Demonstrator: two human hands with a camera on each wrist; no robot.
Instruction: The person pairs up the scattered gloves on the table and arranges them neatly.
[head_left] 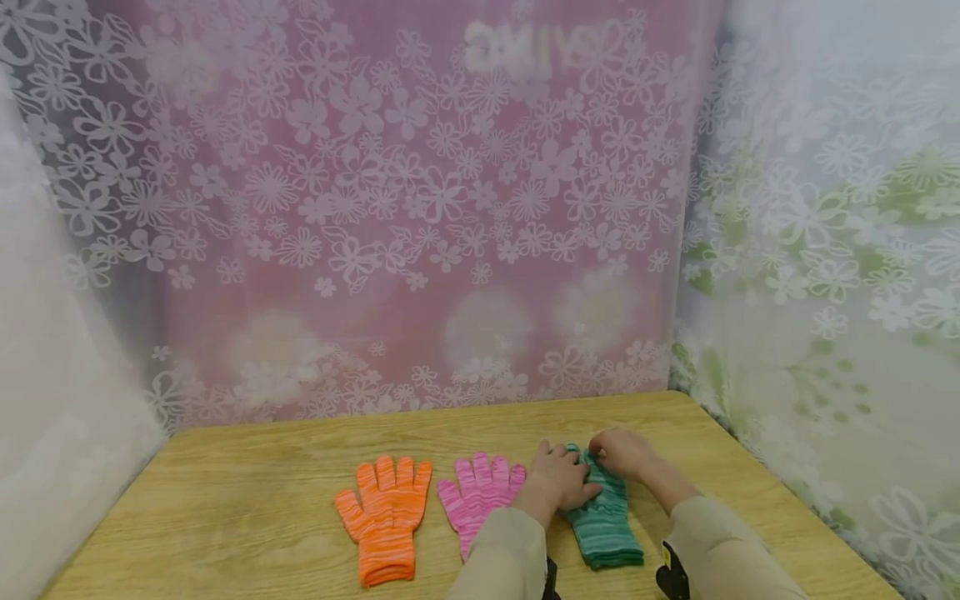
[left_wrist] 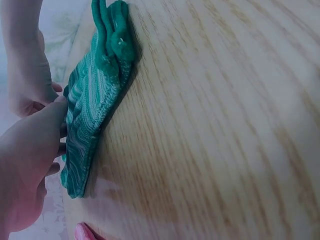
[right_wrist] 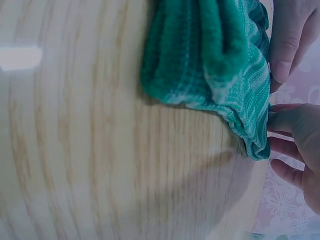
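A teal striped knit glove (head_left: 603,521) lies on the wooden table, its cuff toward the near edge. On its left side, my left hand (head_left: 558,477) rests with spread fingers; its thumb (left_wrist: 55,107) reaches along the fabric in the left wrist view. My right hand (head_left: 624,454) is bent over the finger end of the same glove. In the right wrist view the right hand (right_wrist: 302,145) pinches the glove's far edge (right_wrist: 257,142), with its other fingers held apart. Most of the glove's fingers are hidden under both hands. The cuff (left_wrist: 115,45) stands up in folds.
A pink knit glove (head_left: 480,496) lies left of the teal one, partly covered by my left sleeve (head_left: 506,554). Further left is an orange knit glove (head_left: 388,508), laid flat. Flowered curtains (head_left: 420,208) stand behind and beside the wooden table (head_left: 247,500).
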